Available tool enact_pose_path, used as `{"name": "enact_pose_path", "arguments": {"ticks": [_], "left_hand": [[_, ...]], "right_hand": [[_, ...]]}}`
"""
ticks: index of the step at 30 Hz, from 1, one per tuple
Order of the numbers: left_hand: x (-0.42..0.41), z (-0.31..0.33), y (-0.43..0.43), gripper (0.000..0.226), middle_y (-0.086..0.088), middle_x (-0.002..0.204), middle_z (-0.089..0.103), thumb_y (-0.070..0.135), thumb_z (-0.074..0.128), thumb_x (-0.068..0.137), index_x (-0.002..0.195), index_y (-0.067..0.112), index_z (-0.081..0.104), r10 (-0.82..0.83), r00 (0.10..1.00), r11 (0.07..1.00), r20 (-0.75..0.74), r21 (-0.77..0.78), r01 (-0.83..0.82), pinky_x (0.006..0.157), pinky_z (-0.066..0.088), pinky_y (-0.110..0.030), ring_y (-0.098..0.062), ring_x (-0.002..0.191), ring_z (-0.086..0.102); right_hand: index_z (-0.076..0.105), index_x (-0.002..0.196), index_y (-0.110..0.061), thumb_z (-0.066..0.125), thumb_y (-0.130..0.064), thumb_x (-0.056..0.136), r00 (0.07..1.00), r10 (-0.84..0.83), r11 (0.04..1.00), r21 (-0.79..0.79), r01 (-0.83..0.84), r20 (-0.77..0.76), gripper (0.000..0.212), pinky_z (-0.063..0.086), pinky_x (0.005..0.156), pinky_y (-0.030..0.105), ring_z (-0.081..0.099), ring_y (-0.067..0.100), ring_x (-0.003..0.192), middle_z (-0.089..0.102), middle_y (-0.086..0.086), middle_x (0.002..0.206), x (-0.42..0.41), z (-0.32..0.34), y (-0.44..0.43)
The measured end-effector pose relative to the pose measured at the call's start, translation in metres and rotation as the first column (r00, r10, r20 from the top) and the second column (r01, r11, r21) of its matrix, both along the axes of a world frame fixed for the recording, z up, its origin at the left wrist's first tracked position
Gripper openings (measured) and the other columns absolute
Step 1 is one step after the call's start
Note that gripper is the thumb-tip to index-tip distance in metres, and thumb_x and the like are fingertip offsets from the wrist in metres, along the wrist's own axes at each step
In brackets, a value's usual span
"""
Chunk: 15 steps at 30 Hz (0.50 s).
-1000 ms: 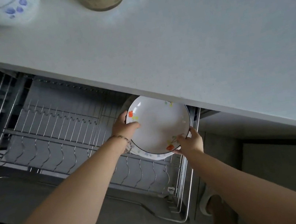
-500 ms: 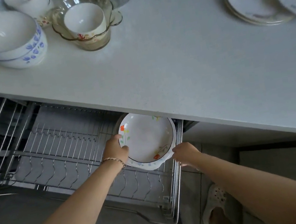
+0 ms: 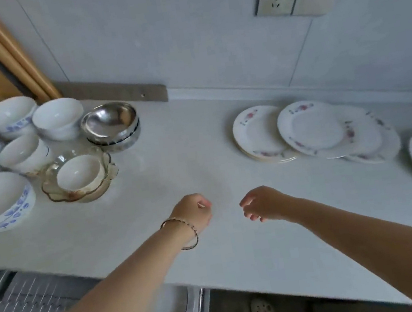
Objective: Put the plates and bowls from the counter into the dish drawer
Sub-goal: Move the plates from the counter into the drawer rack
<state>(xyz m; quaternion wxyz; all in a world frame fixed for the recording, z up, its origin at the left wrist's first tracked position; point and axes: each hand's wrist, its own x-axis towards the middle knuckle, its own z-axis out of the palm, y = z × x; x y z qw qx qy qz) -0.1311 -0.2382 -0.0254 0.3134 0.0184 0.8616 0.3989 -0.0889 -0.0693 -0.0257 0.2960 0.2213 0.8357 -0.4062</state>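
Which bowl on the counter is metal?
The shiny silver bowl at the right rear of the group; the others are white china or glass.

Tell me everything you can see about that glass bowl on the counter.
The glass bowl is clear with a brownish tint and a wavy, scalloped rim. It stands upright on the white counter, at the front of the cluster of bowls on the left. A small white bowl sits nested inside it. Whether it touches the neighbouring bowls cannot be told.
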Motion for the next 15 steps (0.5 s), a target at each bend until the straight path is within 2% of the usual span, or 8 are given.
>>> {"name": "enact_pose_path", "arguments": {"ticks": [2,4,6,8,9,12,14,15], "left_hand": [[-0.015,0.000,0.041,0.022,0.002,0.066,0.057,0.003,0.038,0.089,0.091,0.013,0.057,0.118,0.991,0.991,0.059,0.057,-0.121,0.036,0.039,-0.011,-0.013,0.060,0.056],[-0.027,-0.003,0.081,0.021,-0.002,0.067,0.056,0.001,0.038,0.090,0.090,0.010,0.056,0.216,0.968,0.969,0.128,0.091,-0.229,0.030,0.035,-0.005,-0.010,0.057,0.053],[-0.035,-0.008,0.121,0.021,-0.003,0.067,0.056,-0.001,0.037,0.089,0.092,0.008,0.056,0.249,0.951,0.958,0.182,0.095,-0.269,0.031,0.037,-0.005,-0.011,0.056,0.053],[-0.043,-0.012,0.162,0.023,-0.005,0.072,0.059,-0.001,0.039,0.088,0.101,0.007,0.057,0.254,0.942,0.957,0.221,0.083,-0.278,0.040,0.044,-0.011,-0.013,0.057,0.054],[-0.048,-0.016,0.183,0.027,-0.007,0.080,0.061,-0.001,0.041,0.088,0.108,0.007,0.057,0.254,0.936,0.957,0.242,0.078,-0.280,0.047,0.046,-0.016,-0.015,0.060,0.057],[-0.061,-0.025,0.241,0.035,-0.010,0.113,0.052,0.002,0.048,0.088,0.122,0.012,0.048,0.264,0.928,0.948,0.263,0.107,-0.300,0.072,0.050,-0.024,-0.025,0.085,0.060],[-0.071,-0.034,0.273,0.054,-0.012,0.127,0.049,0.010,0.055,0.085,0.137,0.012,0.038,0.268,0.937,0.956,0.225,0.059,-0.288,0.092,0.047,-0.029,-0.027,0.106,0.058],[-0.075,-0.039,0.286,0.059,-0.012,0.130,0.050,0.011,0.057,0.084,0.139,0.010,0.036,0.279,0.936,0.957,0.212,0.015,-0.289,0.093,0.046,-0.029,-0.028,0.111,0.056]], "right_hand": [[0.065,0.112,-0.005,0.051,-0.007,0.085,0.996,-0.065,0.996,0.050,0.069,-0.061,0.031,0.044,0.057,0.017,0.065,0.023,0.086,0.066,0.010,0.092,-0.024,0.000,0.047],[0.067,0.110,-0.008,0.051,-0.007,0.085,0.982,-0.115,0.984,0.122,0.133,-0.148,0.030,0.043,0.056,0.017,0.064,0.025,0.094,0.067,0.011,0.108,-0.044,-0.001,0.094],[0.067,0.113,-0.012,0.049,-0.008,0.087,0.965,-0.129,0.953,0.242,0.184,-0.228,0.032,0.050,0.070,0.024,0.061,0.025,0.096,0.064,0.010,0.121,-0.058,0.001,0.141],[0.061,0.121,-0.014,0.049,-0.012,0.088,0.944,-0.175,0.915,0.309,0.260,-0.279,0.034,0.045,0.093,0.028,0.057,0.025,0.113,0.058,0.010,0.129,-0.066,0.002,0.187],[0.058,0.125,-0.015,0.050,-0.014,0.089,0.934,-0.205,0.896,0.327,0.299,-0.291,0.036,0.042,0.098,0.029,0.053,0.025,0.119,0.053,0.010,0.133,-0.069,0.001,0.210],[0.043,0.137,-0.017,0.052,-0.020,0.089,0.922,-0.274,0.836,0.406,0.370,-0.274,0.049,0.033,0.107,0.037,0.038,0.031,0.130,0.038,0.014,0.141,-0.076,-0.006,0.264],[0.033,0.143,-0.017,0.054,-0.024,0.089,0.911,-0.343,0.806,0.426,0.410,-0.229,0.058,0.032,0.108,0.042,0.032,0.035,0.132,0.033,0.017,0.143,-0.078,-0.013,0.287],[0.030,0.144,-0.016,0.055,-0.026,0.088,0.900,-0.383,0.797,0.418,0.436,-0.208,0.062,0.032,0.107,0.043,0.032,0.036,0.131,0.032,0.018,0.143,-0.079,-0.018,0.295]]}}
